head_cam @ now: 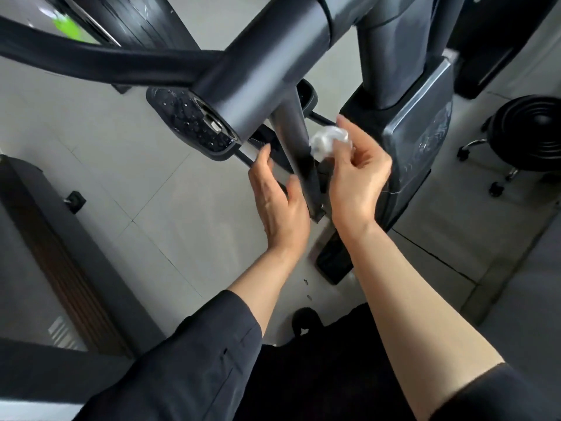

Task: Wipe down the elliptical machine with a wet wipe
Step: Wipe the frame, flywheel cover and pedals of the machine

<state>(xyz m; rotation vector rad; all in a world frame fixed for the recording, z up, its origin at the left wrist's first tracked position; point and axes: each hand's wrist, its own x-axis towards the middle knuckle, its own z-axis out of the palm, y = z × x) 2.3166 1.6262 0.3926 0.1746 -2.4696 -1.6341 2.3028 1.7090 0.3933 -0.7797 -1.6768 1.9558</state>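
View from above, looking down the elliptical machine (267,65) toward the tiled floor (158,208). We hold the wet wipe (329,141), bunched into a small white wad, pinched between the thumb and fingers of our right hand (358,180), just beside the narrow grey upright bar (296,141). Whether the wad touches the bar we cannot tell. Our left hand (277,196) is spread and relaxed, fingers straight, close to the bar's other side and gripping nothing. Droplets lie on the pedal (182,117) to the left; the dark drive housing (409,141) stands to the right, and a black stool (528,132) well apart.

To do this step well, we judge it best to loosen the wad so more cloth meets the metal, wrap it partly around the bar, and draw it along the length in one steady stroke while the left hand steadies the bar.
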